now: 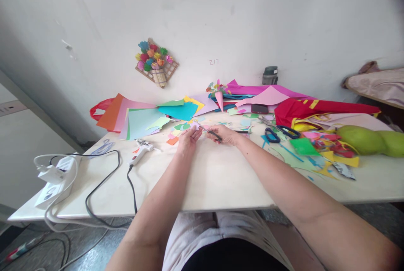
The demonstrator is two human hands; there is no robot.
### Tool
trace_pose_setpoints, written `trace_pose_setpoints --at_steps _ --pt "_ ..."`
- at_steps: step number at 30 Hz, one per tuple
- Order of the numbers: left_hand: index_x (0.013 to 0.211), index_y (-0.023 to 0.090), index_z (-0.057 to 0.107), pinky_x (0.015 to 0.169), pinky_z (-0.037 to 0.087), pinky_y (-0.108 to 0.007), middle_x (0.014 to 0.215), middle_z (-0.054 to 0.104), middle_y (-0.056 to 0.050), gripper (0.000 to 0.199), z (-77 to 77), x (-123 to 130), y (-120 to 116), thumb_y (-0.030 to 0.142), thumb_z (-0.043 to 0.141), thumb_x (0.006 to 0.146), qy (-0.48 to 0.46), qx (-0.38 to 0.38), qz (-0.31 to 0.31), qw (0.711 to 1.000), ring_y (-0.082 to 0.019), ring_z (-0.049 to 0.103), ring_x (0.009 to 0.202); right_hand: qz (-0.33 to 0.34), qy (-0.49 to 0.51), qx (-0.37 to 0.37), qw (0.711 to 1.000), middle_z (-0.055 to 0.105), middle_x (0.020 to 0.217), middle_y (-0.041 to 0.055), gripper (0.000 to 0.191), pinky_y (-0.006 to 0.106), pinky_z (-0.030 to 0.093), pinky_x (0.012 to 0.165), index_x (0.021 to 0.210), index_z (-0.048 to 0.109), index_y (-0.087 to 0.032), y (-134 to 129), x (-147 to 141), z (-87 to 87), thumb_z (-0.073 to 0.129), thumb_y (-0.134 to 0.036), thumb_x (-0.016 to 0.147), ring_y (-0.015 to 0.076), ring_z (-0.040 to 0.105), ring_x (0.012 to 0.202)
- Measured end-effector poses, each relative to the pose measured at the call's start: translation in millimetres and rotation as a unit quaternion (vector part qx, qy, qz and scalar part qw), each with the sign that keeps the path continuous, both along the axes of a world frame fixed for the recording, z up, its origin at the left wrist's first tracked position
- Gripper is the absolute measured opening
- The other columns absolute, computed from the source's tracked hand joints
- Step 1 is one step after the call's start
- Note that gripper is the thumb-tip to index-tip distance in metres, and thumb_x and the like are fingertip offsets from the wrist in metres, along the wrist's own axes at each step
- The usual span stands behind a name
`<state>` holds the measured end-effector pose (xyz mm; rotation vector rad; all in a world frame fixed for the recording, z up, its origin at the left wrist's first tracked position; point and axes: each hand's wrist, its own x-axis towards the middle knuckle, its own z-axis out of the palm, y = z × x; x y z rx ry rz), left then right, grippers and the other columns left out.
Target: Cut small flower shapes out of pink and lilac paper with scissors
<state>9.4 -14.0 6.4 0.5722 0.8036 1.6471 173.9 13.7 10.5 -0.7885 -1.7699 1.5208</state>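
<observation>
Pale cream, the bench (227, 178) stretches across our view below a white wall (252, 18), and we look down along two bare forearms that draw close near its middle. Our left hand (188, 138) is partly palm-up, its grip pinched on a small lilac scrap of paper (196, 125) at the fingertips. Our right hand (222, 134) has its grip clamped around small scissors (215, 135), blades pointing left toward the scrap; we cannot tell whether they touch it. Just beyond both hands we find scattered paper cuttings (181, 127) in many colours. Leftward, large coloured sheets (143, 118) fan out behind a white glue gun (141, 154), and a power strip (47, 195) lies near the left corner. Rightward we see dark-blue-handled scissors (272, 135), a red cloth (285, 113) and something plump and green (362, 139). Behind the hands is a pink paper cone (220, 99); on the wall hang bright flowers (153, 57) in a small woven holder (159, 77).
</observation>
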Motion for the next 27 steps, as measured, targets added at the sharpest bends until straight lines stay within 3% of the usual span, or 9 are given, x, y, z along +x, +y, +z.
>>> trace_pose_setpoints --at_steps 8,15,27 --pt "0.075 0.012 0.064 0.094 0.056 -0.036 0.077 0.073 -0.008 0.008 1.7 0 -2 0.006 0.067 0.079 0.021 -0.01 -0.005 1.0 -0.022 0.074 0.089 -0.032 -0.013 0.009 0.999 0.05 0.055 -0.0064 0.032 0.019 0.03 0.036 0.071 0.055 -0.015 -10 1 7.9 0.078 -0.038 0.065 0.0044 0.041 0.04" --pt "0.072 0.013 0.062 0.087 0.058 -0.035 0.075 0.074 -0.008 0.011 0.3 -4 -3 0.008 0.072 0.076 0.066 -0.001 -0.035 0.997 -0.02 0.074 0.076 -0.045 -0.064 0.001 0.997 0.051 0.048 -0.0048 0.033 0.017 0.026 0.033 0.066 0.052 -0.016 -21 4 22.5 0.074 -0.039 0.074 0.0051 0.044 0.037" --pt "0.072 0.014 0.064 0.08 0.059 -0.034 0.069 0.071 -0.004 0.012 -0.5 -3 -3 0.011 0.075 0.072 0.088 -0.002 -0.055 0.995 -0.017 0.072 0.067 -0.067 -0.064 0.029 0.995 0.053 0.051 -0.0039 0.033 0.018 0.027 0.034 0.069 0.053 -0.016 -21 4 21.4 0.074 -0.041 0.076 0.0056 0.046 0.038"
